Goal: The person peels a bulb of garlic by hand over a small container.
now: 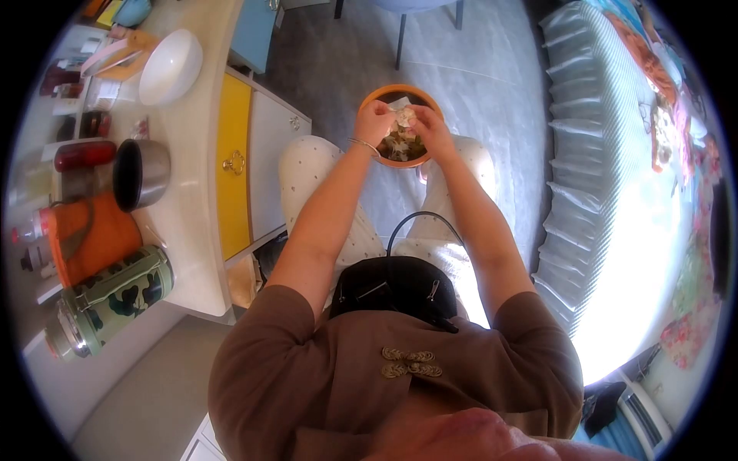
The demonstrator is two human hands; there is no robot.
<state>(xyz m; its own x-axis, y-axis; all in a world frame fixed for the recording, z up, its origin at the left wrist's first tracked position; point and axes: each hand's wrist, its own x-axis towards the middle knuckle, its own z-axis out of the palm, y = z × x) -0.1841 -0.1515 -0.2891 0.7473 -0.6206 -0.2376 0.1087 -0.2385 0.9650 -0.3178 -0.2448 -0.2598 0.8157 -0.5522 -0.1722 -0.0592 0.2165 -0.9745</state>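
Scrap, pale and too small to identify, sits clamped between the fingertips of your left hand and right hand, over the orange bin. Work low and pinch lightly, so loose bits should drop inside.

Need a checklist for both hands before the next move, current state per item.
1. Left hand on the small, pale, irregular piece: ok, fingertips at it.
2. Right hand on the same piece: ok, fingertips at its other side.
3. Piece over the round orange-rimmed container: ok, above the opening.
4. Left wrist bare: not ok, thin metallic bangle on it.
5. Container base stable: cannot tell, base hidden.
6. Piece's material: cannot tell, too small.
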